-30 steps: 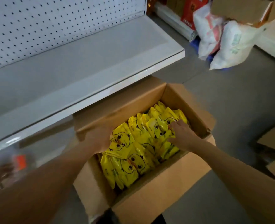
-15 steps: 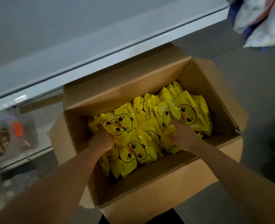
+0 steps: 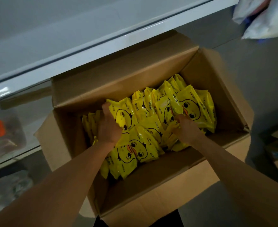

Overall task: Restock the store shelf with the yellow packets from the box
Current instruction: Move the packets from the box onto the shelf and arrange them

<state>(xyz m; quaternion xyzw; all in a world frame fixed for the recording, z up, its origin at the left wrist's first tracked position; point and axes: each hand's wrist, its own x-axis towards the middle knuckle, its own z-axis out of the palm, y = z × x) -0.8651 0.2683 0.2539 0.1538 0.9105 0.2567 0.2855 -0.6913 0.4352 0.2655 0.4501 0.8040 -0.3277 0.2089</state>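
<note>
Both hands have pushed further apart in the yellow duck-print packets (image 3: 141, 145) since half a second ago. Left hand (image 3: 109, 126) curls over a packet's left edge; right hand (image 3: 184, 128) digs curled fingers into the bunch's right side. All packets lie inside the open cardboard box (image 3: 151, 190), just below the white shelf (image 3: 69, 51). White bags (image 3: 264, 18) sit far right.

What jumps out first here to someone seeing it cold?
The bright yellow packets with cartoon duck faces, heaped in the open cardboard box at centre frame. Both bare hands are down in the pile: the left hand grips a packet near the box's left side, the right hand digs in among those on the right. Above the box runs the white shelf, with no packets on it.
</note>
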